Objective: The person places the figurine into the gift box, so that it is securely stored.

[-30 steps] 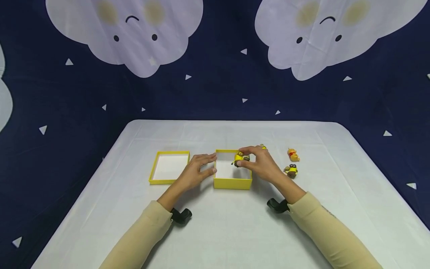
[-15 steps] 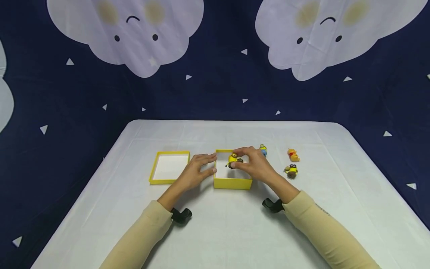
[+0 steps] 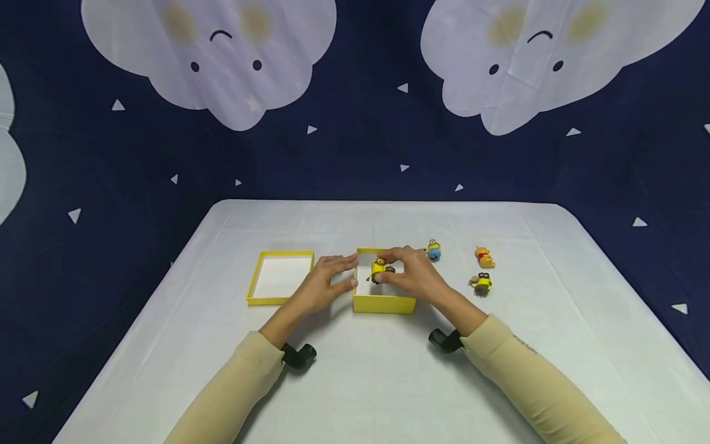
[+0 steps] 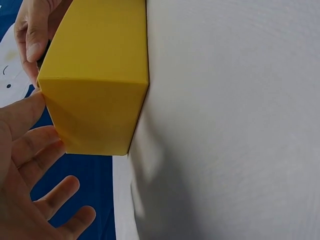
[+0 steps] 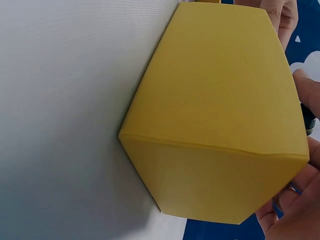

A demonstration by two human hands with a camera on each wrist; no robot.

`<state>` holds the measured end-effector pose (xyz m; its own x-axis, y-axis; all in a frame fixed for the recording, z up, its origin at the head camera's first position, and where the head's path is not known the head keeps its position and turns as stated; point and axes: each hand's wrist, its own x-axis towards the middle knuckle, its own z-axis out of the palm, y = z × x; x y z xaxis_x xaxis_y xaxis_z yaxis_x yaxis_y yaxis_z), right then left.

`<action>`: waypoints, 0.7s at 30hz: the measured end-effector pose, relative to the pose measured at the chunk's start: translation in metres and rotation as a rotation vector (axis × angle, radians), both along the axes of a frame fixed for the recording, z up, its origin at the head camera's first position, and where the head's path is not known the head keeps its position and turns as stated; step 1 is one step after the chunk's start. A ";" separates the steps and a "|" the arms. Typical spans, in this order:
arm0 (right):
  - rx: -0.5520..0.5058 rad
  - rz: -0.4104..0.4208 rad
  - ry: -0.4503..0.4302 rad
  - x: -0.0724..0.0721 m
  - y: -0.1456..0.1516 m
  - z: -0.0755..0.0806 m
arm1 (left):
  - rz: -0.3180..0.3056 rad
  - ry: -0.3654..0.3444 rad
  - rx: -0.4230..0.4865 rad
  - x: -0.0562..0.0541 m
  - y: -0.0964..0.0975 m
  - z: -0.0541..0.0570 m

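In the head view, a yellow open-topped box [image 3: 384, 304] with a white inside stands mid-table. My right hand [image 3: 416, 274] pinches a yellow minion figurine [image 3: 378, 267] between thumb and fingers, over the box's opening. Part of the figurine is covered by the fingers. My left hand [image 3: 322, 285] has its fingers extended, with the fingertips at the box's left edge. The left wrist view shows those left fingers [image 4: 47, 150] touching the yellow box wall [image 4: 100, 115]. From the right wrist, the box [image 5: 215, 85] hides most of the figurine.
A shallow yellow-rimmed lid [image 3: 266, 301] lies to the left of the box. On the right are a blue-clad minion figurine [image 3: 434, 251], an orange bear figurine [image 3: 484, 257] in red and another minion figurine [image 3: 481, 284] with a brown bottom. A white cloth covers the table [image 3: 355, 382].
My right hand has moved left with the minion figurine, further over the box. That uncovers the blue-clad figurine behind it. My left hand stays at the box's edge.
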<state>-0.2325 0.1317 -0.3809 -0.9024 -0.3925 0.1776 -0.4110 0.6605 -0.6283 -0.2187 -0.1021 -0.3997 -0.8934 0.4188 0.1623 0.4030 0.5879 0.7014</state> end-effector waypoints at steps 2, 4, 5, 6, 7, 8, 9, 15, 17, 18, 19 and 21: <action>0.004 -0.002 -0.013 0.000 -0.001 -0.002 | -0.010 -0.004 -0.009 0.000 -0.001 0.000; 0.010 0.000 -0.020 0.000 -0.002 -0.003 | -0.019 -0.014 -0.013 0.001 -0.001 0.000; 0.011 0.000 -0.022 0.000 -0.002 -0.003 | -0.023 -0.021 -0.015 0.001 -0.002 0.000; 0.012 0.000 -0.023 0.001 -0.002 -0.003 | -0.027 -0.025 -0.015 0.001 -0.002 0.000; 0.012 0.000 -0.022 0.001 -0.003 -0.003 | -0.029 -0.033 -0.015 0.001 -0.003 0.001; 0.013 0.000 -0.020 0.001 -0.003 -0.003 | -0.033 -0.037 -0.015 0.001 -0.003 0.001; 0.013 -0.001 -0.020 0.001 -0.004 -0.003 | -0.036 -0.042 -0.014 0.001 -0.003 0.001; 0.028 -0.003 -0.024 -0.002 -0.007 -0.004 | -0.040 -0.060 -0.018 0.000 -0.004 0.002; 0.031 0.001 -0.019 -0.003 -0.009 -0.005 | -0.041 -0.064 -0.019 0.000 -0.005 0.002; 0.033 0.002 -0.017 -0.003 -0.009 -0.006 | -0.042 -0.065 -0.020 0.000 -0.005 0.003; 0.035 0.003 -0.016 -0.004 -0.010 -0.006 | -0.043 -0.065 -0.020 0.000 -0.005 0.003; 0.042 0.002 -0.019 -0.004 -0.012 -0.006 | -0.047 -0.064 -0.019 0.000 -0.005 0.004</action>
<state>-0.2362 0.1201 -0.3867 -0.9046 -0.4014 0.1433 -0.4005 0.6858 -0.6076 -0.2184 -0.1070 -0.3957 -0.8809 0.4634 0.0967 0.3852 0.5829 0.7155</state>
